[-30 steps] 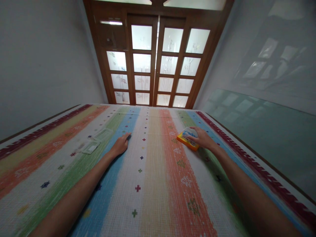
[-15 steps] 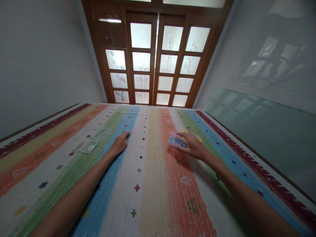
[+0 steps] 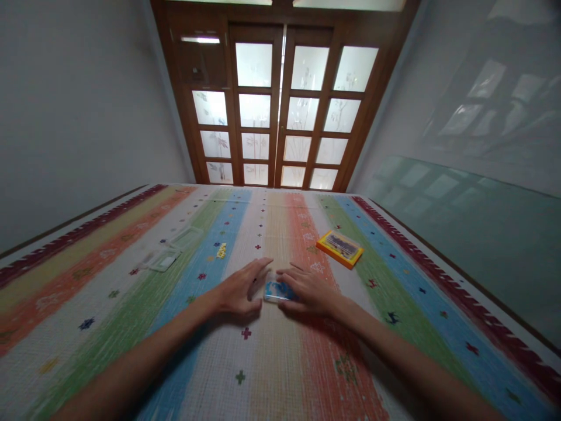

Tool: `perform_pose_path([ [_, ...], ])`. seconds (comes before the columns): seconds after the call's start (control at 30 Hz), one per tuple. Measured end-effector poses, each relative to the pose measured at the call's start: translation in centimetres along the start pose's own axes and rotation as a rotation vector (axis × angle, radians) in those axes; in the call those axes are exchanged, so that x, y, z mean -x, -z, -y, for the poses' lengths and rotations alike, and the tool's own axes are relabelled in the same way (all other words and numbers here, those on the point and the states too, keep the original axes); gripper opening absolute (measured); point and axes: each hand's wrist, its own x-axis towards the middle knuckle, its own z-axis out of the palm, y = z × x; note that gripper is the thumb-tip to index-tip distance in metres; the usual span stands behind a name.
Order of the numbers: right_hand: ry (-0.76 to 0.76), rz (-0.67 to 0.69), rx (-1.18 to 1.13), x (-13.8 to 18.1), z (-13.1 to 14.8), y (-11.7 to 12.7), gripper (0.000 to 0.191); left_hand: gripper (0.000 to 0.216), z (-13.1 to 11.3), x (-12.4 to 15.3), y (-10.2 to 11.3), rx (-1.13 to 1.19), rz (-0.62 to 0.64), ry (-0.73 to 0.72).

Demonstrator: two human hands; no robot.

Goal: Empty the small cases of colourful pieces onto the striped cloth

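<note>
A small clear plastic case with blue contents (image 3: 274, 288) lies low over the middle of the striped cloth. My right hand (image 3: 309, 287) grips its right side, with the fingers across the top covering part of it. My left hand (image 3: 240, 287) is at the case's left edge, thumb and fingers apart; I cannot tell whether it touches the case. Up and to the left of my left hand is a small cluster of yellow pieces (image 3: 221, 251) on the blue stripe.
A yellow-orange flat box (image 3: 340, 248) with a picture on top lies to the right. An open clear plastic box (image 3: 163, 260) with its lid folded back is at the left. The striped cloth (image 3: 276, 362) covers the surface, and wooden glass-paned doors (image 3: 278, 105) stand beyond it.
My right hand has brought the case left and nearer to me. My left hand has moved right and nearer, leaving the yellow pieces in view. The yellow-orange box is now uncovered.
</note>
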Motion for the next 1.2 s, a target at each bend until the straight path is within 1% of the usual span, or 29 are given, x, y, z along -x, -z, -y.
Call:
perform_pose_path([
  [0.07, 0.02, -0.01, 0.033, -0.5, 0.5, -0.5, 0.042, 0.089, -1.1, 0.0, -0.5, 0.044, 0.012, 0.04],
  [0.13, 0.047, -0.015, 0.098, -0.8, 0.9, -0.9, 0.042, 0.083, -1.5, -0.2, -0.8, 0.075, -0.006, 0.099],
  [0.2, 0.077, -0.024, 0.225, -0.8, 1.4, -1.4, 0.042, 0.079, -1.3, -0.3, -1.0, 0.097, -0.026, 0.129],
  [0.33, 0.149, -0.032, 0.557, -0.6, 2.3, -2.2, 0.042, 0.076, -0.7, -0.4, -1.5, 0.125, -0.033, 0.104],
  [0.43, 0.191, -0.024, 0.68, -0.6, 2.6, -2.5, 0.041, 0.072, -0.6, -0.5, -1.7, 0.145, -0.076, 0.117],
  [0.5, 0.208, -0.018, 0.708, -0.7, 2.5, -2.6, 0.041, 0.071, -0.8, -0.7, -1.7, 0.165, -0.098, 0.157],
  [0.6, 0.22, -0.002, 0.703, -0.9, 2.2, -2.5, 0.04, 0.071, -1.1, -1.0, -1.5, 0.2, -0.097, 0.201],
  [0.73, 0.233, 0.004, 0.692, -0.9, 1.7, -2.4, 0.04, 0.069, -1.3, -1.4, -1.1, 0.249, -0.099, 0.215],
  [0.87, 0.253, -0.015, 0.714, -0.8, 1.6, -2.3, 0.04, 0.071, -1.5, -1.4, -1.0, 0.25, -0.101, 0.239],
  [1.03, 0.223, -0.042, 0.71, -0.7, 1.9, -2.6, 0.041, 0.072, -1.3, -1.4, -1.2, 0.253, -0.1, 0.238],
  [1.2, 0.195, -0.018, 0.706, -0.8, 2.1, -2.8, 0.041, 0.072, -1.1, -1.3, -1.3, 0.252, -0.108, 0.226],
])
